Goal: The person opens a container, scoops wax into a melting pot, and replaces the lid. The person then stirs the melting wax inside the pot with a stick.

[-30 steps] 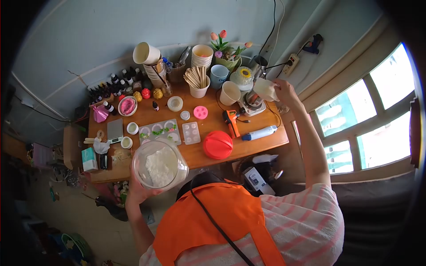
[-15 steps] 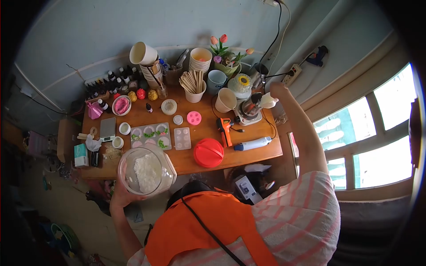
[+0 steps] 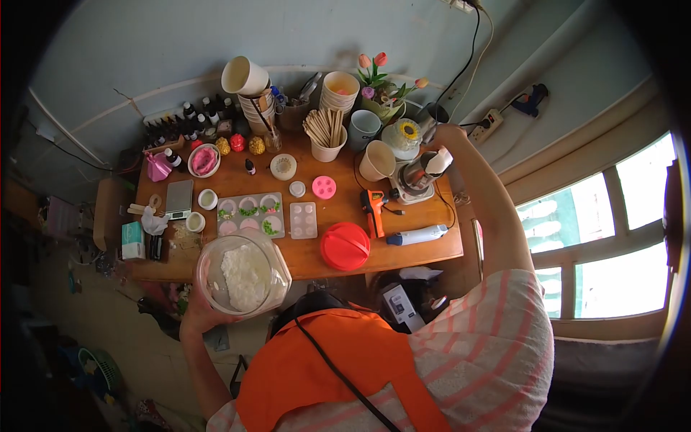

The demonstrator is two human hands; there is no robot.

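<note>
My left hand [image 3: 199,311] grips a large clear jar [image 3: 277,282] of white flaky material [image 3: 245,276] near the table's front edge. At the back right, my right hand [image 3: 450,135] is closed on a white cup [image 3: 438,161], tilted over a metal pot [image 3: 415,177]. The pot rests on a small white heater [image 3: 415,196]. Left of the pot is a paper cup [image 3: 377,161]. A red lid [image 3: 345,246] lies on the table, with an orange thermometer gun [image 3: 373,212] close by. What is inside the pot is hard to make out.
A grey mould [image 3: 250,214] with green pieces and a smaller mould [image 3: 303,220] lie mid-table. Stick cup [image 3: 328,153], stacked cups [image 3: 340,91], flowers [image 3: 380,72] and dark bottles line the back. A scale [image 3: 179,198] is at left, a blue-white tool [image 3: 417,235] at right.
The white cup in my right hand has tipped further down over the pot. My left hand still holds the jar, which sits slightly further left in view.
</note>
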